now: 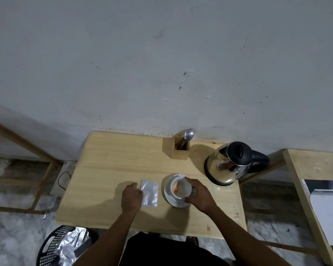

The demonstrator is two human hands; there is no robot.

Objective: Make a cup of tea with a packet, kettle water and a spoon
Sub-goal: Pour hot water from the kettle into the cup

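Note:
A white cup (179, 189) with orange-brown residue inside stands on a white saucer (168, 196) near the table's front. My right hand (198, 194) wraps around the cup's right side. A flat silver packet (150, 192) lies on the table just left of the saucer. My left hand (132, 196) rests on the packet's left edge, fingers curled onto it. A steel kettle with a black lid (233, 164) sits on its base at the back right. A spoon (187, 136) stands in a wooden holder (178, 150) at the back.
The small wooden table (108, 169) stands against a grey wall. A black basket (52, 246) with crumpled silver packets sits on the floor at the front left. Another wooden table with papers (327, 208) is to the right, and a wooden frame (17, 169) to the left.

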